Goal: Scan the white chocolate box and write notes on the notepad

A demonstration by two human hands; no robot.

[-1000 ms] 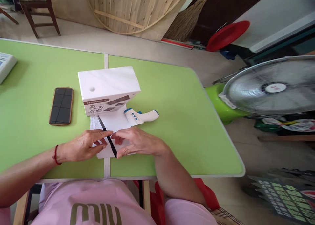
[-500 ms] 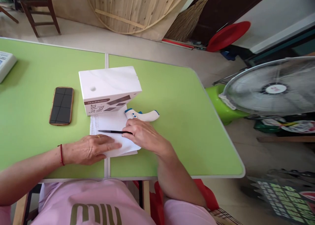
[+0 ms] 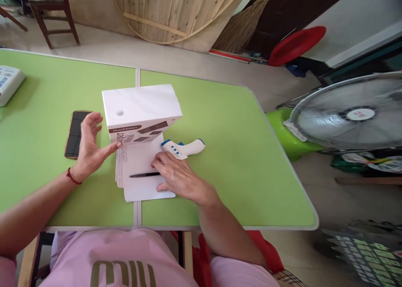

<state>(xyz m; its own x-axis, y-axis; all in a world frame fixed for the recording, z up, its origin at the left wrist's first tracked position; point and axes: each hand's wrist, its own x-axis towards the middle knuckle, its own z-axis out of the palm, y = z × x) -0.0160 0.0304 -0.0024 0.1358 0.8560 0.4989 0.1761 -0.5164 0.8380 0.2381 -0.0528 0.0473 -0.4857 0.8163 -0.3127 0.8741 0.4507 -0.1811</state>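
My left hand (image 3: 89,146) is open, fingers and thumb spread around the near left corner of a white box (image 3: 141,102). Its thumb tip is by the box's printed front, but I cannot tell whether it touches. Over the white paper (image 3: 143,190) rests my right hand (image 3: 179,174), thumb apart from its bent fingers. A black pen (image 3: 141,175) lies on the sheet, its rear end running under that hand. Just beyond the right fingers lies a white and blue infrared thermometer (image 3: 185,148). The box stands on the far part of the paper, hiding it.
A phone (image 3: 73,136) lies left of the box, partly behind my left hand. At the far left of the green table (image 3: 238,165) is a white box-shaped item (image 3: 9,84). Beyond the right edge stand a fan (image 3: 354,113) and a green stool (image 3: 279,132).
My left hand has left the paper and moved up and left to the box's side, opening. The pen has come down onto the paper, and my right hand has loosened around it.
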